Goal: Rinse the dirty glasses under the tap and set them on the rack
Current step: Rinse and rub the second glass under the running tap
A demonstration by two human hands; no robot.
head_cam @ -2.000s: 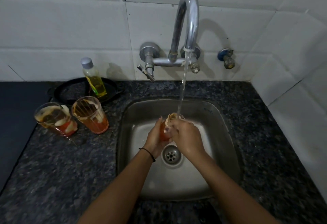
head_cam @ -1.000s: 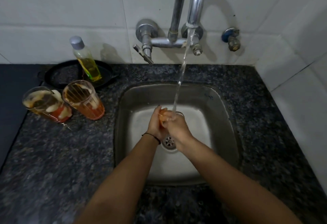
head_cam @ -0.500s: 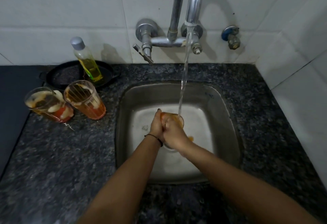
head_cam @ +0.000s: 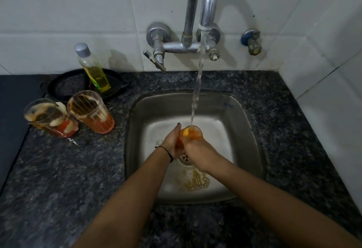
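A dirty glass (head_cam: pixel 193 132) with orange liquid stands upright over the steel sink (head_cam: pixel 244 130), right under the running stream from the tap (head_cam: pixel 207 12). My left hand (head_cam: pixel 172 142) grips its left side and my right hand (head_cam: pixel 197 153) wraps its lower right side. Orange residue spreads on the sink floor below the drain (head_cam: pixel 185 158). Two more dirty glasses wait on the counter to the left: one with white and red smears (head_cam: pixel 49 119) and a ribbed one with orange dregs (head_cam: pixel 90 112).
A bottle of yellow liquid (head_cam: pixel 94 69) stands in a black pan (head_cam: pixel 64 87) behind the glasses. A small valve (head_cam: pixel 252 42) sticks out of the tiled wall at right. Dark granite counter (head_cam: pixel 58 179) surrounds the sink. No rack is in view.
The glass has turned mouth-up under the stream and filled with orange water. Orange liquid has spilled onto the sink floor near the drain. My hands stayed over the drain.
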